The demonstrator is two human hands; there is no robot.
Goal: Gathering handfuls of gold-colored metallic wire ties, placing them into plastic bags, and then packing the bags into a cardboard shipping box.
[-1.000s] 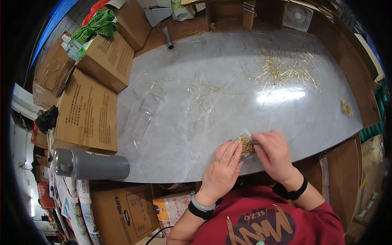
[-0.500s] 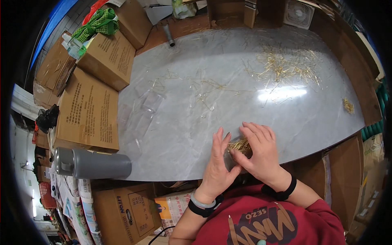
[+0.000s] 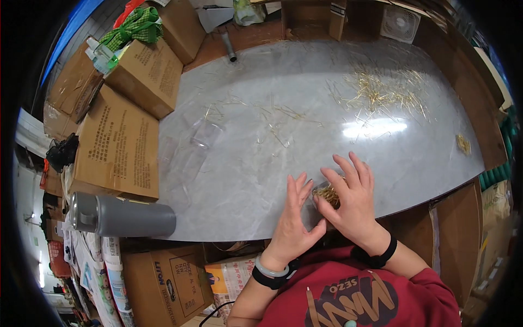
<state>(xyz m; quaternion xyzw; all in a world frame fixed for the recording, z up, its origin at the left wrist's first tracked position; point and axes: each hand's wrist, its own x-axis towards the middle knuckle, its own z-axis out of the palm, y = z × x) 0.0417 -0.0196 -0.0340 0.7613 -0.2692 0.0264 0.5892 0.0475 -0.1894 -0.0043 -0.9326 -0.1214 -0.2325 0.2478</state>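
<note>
Change: our right hand (image 3: 355,210) has spread its fingers wider | Grip: left hand (image 3: 289,226) spread, empty; right, we cannot tell | Gold wire bundle (image 3: 328,195): between them, six o'clock on tabletop (image 3: 239,185) | Meaning: we're likely mid-adjustment

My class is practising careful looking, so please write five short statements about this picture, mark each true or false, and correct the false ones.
1. A small bunch of gold wires is between the left hand and the right hand. True.
2. Both hands wear gloves. False: both are bare.
3. The white fan is beyond the larger pile of loose wires. True.
4. The grey bottle is at the right side of the table. False: it is at the left.
5. The person's sweatshirt is green. False: it is red.
</note>
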